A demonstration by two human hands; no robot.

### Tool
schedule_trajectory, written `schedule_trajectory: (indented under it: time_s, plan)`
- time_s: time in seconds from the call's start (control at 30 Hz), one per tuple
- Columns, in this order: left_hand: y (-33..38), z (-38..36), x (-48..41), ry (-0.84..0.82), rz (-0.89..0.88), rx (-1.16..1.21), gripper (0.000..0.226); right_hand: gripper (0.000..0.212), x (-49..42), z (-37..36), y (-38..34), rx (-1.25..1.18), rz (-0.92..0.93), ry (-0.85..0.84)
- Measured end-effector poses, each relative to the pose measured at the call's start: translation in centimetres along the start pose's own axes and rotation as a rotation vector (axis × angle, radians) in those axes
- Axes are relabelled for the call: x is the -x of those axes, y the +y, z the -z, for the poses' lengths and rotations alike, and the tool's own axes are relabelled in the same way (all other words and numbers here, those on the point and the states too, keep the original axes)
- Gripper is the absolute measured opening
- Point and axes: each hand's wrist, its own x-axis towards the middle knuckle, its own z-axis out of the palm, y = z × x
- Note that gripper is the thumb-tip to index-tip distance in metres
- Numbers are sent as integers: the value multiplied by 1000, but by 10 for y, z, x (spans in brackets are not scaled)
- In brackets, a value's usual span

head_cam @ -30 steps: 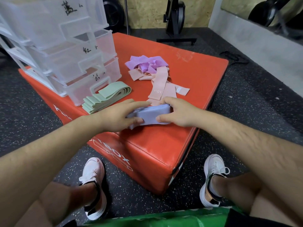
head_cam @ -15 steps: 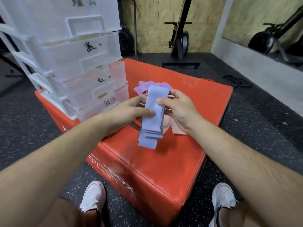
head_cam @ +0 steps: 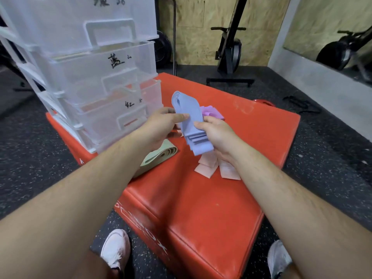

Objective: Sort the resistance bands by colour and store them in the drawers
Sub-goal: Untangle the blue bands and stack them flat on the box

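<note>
The head view shows a folded stack of lavender-blue elastic resistance bands [head_cam: 188, 129] held up above the red padded vinyl surface [head_cam: 201, 198]. The stack is tilted, with its looped end raised toward the drawers and its layered loose ends hanging toward the person. The left hand [head_cam: 161, 127] pinches the stack at mid-length, thumb across the front face and fingers behind. The right hand [head_cam: 216, 135] grips the lower part from the other side, thumb on the front and fingers curled underneath. At the surface's far left corner stands a translucent white plastic drawer unit [head_cam: 80, 81] with handwritten black labels on the drawer fronts. The top label is cut off by the frame edge and seems to end in "30". The second reads "蓝" with a small mark after it. The third reads "红" followed by what looks like "15". The lowest drawer's label is hidden. A folded stack of pale green bands [head_cam: 161, 156] lies flat just in front of the unit, partly under the left forearm. Peach-pink bands [head_cam: 209, 168] lie spread under the right wrist, and crumpled purple bands [head_cam: 212, 112] sit beyond the right hand. White print on the side of the surface is too skewed to read. Two white shoes [head_cam: 115, 246] rest on the speckled black floor [head_cam: 30, 158].
</note>
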Motion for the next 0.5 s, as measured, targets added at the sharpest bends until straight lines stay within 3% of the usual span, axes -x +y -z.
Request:
schedule_trajectory:
  time_s: [0.17,0.23,0.33,0.43,0.5]
  plan:
    - [-2,9,-29,161,-2,-9,17,10,-37,-11,0,49,-16,15]
    - [-6,13,-38,192,35,-104,26,6,-46,-15,4,121,-39,19]
    - [-11,13,-46,156,81,-232,47,25,-58,-21,13,249,-104,10]
    - [-21,9,-52,173,58,-373,64,16,-69,-24,21,310,-166,-1]
    - [-27,8,-58,165,-6,-533,52,10,-74,-28,26,320,-194,-4]
